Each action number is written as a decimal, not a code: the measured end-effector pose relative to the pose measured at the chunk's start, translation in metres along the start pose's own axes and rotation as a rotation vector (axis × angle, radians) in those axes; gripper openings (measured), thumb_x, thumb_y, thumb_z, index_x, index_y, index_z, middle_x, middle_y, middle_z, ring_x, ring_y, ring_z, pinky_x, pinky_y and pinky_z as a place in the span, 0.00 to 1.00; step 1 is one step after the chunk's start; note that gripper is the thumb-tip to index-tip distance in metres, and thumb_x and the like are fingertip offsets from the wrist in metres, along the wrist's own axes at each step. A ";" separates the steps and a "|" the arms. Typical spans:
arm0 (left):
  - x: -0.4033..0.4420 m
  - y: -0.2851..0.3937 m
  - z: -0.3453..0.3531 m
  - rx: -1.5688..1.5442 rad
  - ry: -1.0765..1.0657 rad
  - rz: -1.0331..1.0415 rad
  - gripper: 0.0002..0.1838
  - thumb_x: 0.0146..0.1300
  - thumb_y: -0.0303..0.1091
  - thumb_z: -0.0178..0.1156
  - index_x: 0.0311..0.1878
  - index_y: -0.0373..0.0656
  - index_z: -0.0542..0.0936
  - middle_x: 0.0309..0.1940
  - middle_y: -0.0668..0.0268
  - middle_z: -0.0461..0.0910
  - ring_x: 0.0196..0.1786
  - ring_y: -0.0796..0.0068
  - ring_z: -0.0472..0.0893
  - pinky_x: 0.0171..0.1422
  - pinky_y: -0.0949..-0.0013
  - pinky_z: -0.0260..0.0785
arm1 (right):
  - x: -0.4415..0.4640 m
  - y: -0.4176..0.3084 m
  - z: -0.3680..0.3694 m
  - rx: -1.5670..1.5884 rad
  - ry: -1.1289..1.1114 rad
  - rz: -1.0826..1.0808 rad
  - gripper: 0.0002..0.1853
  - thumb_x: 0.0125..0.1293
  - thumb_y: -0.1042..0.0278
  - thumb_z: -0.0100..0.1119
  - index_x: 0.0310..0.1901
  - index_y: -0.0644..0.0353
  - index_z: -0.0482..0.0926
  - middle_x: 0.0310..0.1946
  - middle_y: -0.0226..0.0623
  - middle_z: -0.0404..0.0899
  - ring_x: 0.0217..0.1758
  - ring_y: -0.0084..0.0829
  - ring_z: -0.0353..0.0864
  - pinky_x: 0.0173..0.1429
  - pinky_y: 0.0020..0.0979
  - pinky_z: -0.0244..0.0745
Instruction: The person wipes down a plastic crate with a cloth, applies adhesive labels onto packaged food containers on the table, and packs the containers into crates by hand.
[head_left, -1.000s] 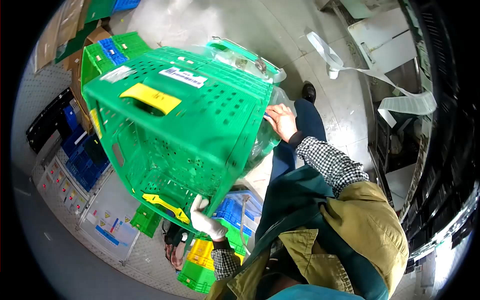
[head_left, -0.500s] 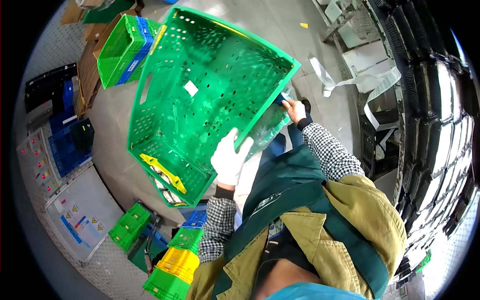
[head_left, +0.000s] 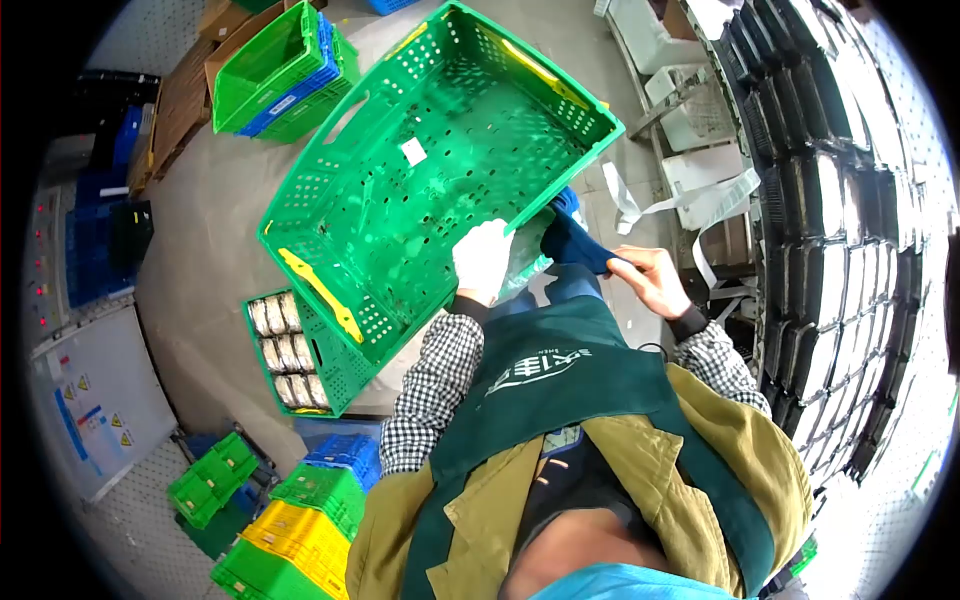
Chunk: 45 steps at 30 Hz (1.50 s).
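Observation:
My left hand [head_left: 482, 258], in a white glove, is closed at the near rim of a large green crate [head_left: 440, 165]. The crate is tilted with its inside toward me; a small white label [head_left: 413, 152] lies on its perforated floor. Bare, my right hand [head_left: 648, 280] pinches the end of a dark blue cloth [head_left: 575, 245] between thumb and fingers. The cloth stretches left toward the crate's rim, its far end partly hidden. Clear plastic [head_left: 524, 268] with a green edge hangs beneath the rim, beside my left hand; whether that hand also holds it I cannot tell.
Below the crate stands another green crate with white-wrapped packs [head_left: 285, 350]. Stacked green and blue crates [head_left: 285, 85] are at upper left, coloured crates [head_left: 300, 530] at lower left. Black trays [head_left: 830, 260] rise on the right, near a rack with a dangling white strip [head_left: 690, 205].
My right hand has moved right and down, drawing out more of the blue cloth. The large crate has shifted slightly up in view, and the packed crate below shows more.

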<state>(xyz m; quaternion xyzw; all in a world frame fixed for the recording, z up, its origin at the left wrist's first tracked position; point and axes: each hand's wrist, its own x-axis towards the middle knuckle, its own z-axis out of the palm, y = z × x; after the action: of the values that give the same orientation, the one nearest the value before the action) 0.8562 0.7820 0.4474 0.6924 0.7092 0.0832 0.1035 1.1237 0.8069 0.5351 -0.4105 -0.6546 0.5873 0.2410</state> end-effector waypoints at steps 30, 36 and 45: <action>-0.013 -0.069 -0.257 -0.980 0.262 0.443 0.23 0.58 0.36 0.60 0.58 0.45 0.75 0.51 0.60 0.79 0.53 0.66 0.78 0.60 0.68 0.68 | 0.165 -0.316 -0.109 0.274 0.489 -0.520 0.11 0.72 0.60 0.47 0.43 0.58 0.73 0.29 0.27 0.74 0.32 0.19 0.75 0.40 0.21 0.73; -0.039 -0.135 -0.202 -0.133 -0.121 -0.260 0.43 0.47 0.52 0.68 0.67 0.51 0.64 0.59 0.50 0.69 0.59 0.52 0.72 0.60 0.56 0.67 | 0.216 -0.254 -0.109 0.338 0.642 -0.393 0.14 0.73 0.60 0.45 0.49 0.60 0.75 0.46 0.35 0.79 0.50 0.30 0.77 0.59 0.30 0.72; 0.071 -0.098 -0.088 -0.700 -0.011 0.164 0.40 0.60 0.46 0.58 0.70 0.36 0.55 0.64 0.48 0.66 0.65 0.56 0.66 0.73 0.60 0.49 | 0.238 -0.283 0.056 0.473 -0.225 -0.344 0.11 0.74 0.61 0.44 0.44 0.58 0.73 0.31 0.27 0.76 0.33 0.18 0.75 0.40 0.21 0.73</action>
<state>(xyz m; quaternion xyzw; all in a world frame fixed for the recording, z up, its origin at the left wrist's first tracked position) 0.7375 0.8526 0.5044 0.6700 0.5793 0.3253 0.3311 0.8767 0.9778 0.7577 -0.1585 -0.5822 0.7157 0.3517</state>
